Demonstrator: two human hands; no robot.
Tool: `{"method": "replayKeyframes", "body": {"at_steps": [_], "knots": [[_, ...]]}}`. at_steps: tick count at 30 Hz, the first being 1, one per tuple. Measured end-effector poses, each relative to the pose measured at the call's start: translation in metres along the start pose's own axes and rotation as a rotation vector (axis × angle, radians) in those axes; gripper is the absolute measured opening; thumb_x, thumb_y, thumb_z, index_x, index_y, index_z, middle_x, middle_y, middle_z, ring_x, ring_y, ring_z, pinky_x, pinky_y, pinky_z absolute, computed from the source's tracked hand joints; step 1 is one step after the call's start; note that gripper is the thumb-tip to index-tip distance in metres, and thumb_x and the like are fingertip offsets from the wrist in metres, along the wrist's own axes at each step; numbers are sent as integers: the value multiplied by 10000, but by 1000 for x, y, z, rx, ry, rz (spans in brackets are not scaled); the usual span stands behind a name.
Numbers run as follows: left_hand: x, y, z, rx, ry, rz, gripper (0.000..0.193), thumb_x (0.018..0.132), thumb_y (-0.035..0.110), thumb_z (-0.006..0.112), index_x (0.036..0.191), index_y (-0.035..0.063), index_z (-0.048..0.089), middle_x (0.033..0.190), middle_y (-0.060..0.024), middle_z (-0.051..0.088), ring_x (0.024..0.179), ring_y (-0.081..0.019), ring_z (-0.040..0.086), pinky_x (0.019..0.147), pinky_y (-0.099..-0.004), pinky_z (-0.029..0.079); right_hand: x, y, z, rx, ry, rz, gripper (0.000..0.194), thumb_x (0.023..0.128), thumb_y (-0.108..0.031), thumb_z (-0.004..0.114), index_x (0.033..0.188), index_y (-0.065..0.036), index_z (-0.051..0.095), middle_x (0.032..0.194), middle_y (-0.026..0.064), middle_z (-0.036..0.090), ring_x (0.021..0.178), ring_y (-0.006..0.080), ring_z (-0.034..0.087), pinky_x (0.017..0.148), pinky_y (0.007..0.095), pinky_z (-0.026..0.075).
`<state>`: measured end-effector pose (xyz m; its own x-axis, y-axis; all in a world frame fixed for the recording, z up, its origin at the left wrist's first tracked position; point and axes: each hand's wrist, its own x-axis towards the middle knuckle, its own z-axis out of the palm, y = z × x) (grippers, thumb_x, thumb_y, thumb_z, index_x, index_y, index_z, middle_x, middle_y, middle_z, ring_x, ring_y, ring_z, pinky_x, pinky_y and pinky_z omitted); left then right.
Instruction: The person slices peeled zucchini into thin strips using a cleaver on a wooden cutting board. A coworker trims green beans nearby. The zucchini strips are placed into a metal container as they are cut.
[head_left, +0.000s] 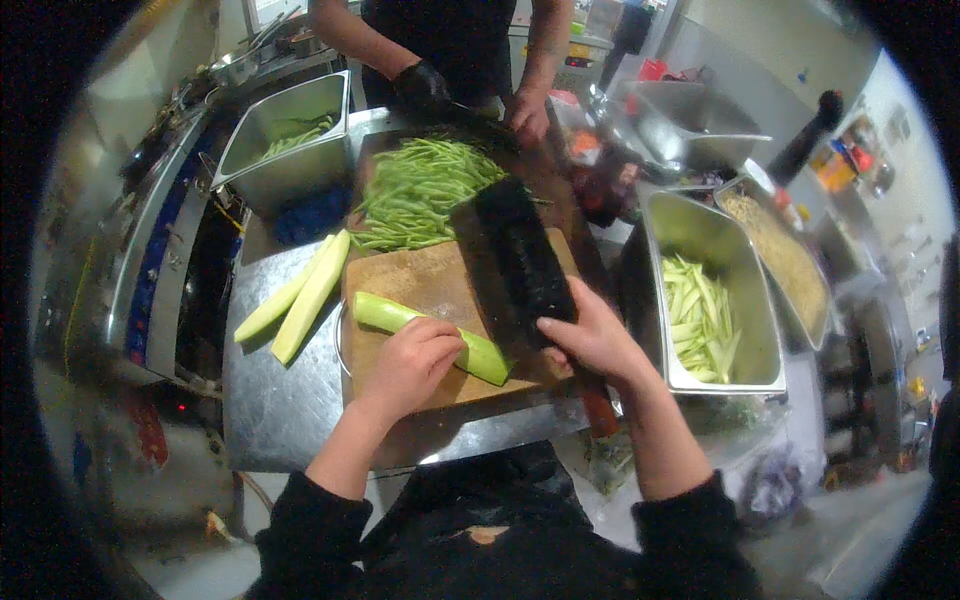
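My left hand (418, 358) rests on a peeled green gourd (481, 356), its fingers bent over the middle. The gourd lies slantwise on a wooden cutting board (420, 270). In my right hand (596, 334) is a broad dark cleaver (517, 255), blurred and raised over the right side of the board. A reddish-brown handle (600, 411) shows below that hand, apparently the cleaver's. Two long peeled gourd pieces (307, 300) lie side by side on the steel table (281, 416), left of the board.
Beyond the board lies a heap of green beans (431, 191). Across the table a person's gloved hand (421, 86) and bare hand (529, 116) work near it. A steel pan (281, 169) holds beans; another (720, 379) at right holds cut pale-green strips. Beside it stands a tray of yellowish shreds (780, 255).
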<state>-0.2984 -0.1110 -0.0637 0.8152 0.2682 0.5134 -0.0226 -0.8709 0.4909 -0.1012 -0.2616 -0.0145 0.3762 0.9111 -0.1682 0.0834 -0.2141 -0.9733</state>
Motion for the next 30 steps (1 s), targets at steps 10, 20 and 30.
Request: {"method": "replayKeyframes", "body": {"at_steps": [10, 20, 30], "knots": [[-5, -9, 9, 65, 5, 15, 209, 657, -12, 637, 860, 20, 596, 884, -117, 579, 864, -312, 547, 758, -377, 477, -32, -56, 15, -1018, -210, -84, 288, 787, -58, 562, 1042, -55, 428, 754, 256, 583, 753, 438, 582, 650, 506, 455], [-5, -5, 5, 86, -59, -50, 254, 648, -14, 631, 897, 21, 596, 915, -139, 573, 912, -338, 535, 806, -398, 459, -21, -42, 25, -1068, -200, -168, 263, 781, -49, 552, 1007, -32, 420, 737, 258, 581, 741, 427, 592, 622, 487, 461], [-7, -5, 6, 39, 1, -31, 265, 650, -20, 631, 910, 15, 595, 956, -134, 582, 935, -321, 547, 809, -382, 469, -22, -54, 18, -980, -216, -201, 211, 818, -59, 514, 1000, -23, 414, 747, 263, 583, 738, 441, 584, 628, 496, 460]]}}
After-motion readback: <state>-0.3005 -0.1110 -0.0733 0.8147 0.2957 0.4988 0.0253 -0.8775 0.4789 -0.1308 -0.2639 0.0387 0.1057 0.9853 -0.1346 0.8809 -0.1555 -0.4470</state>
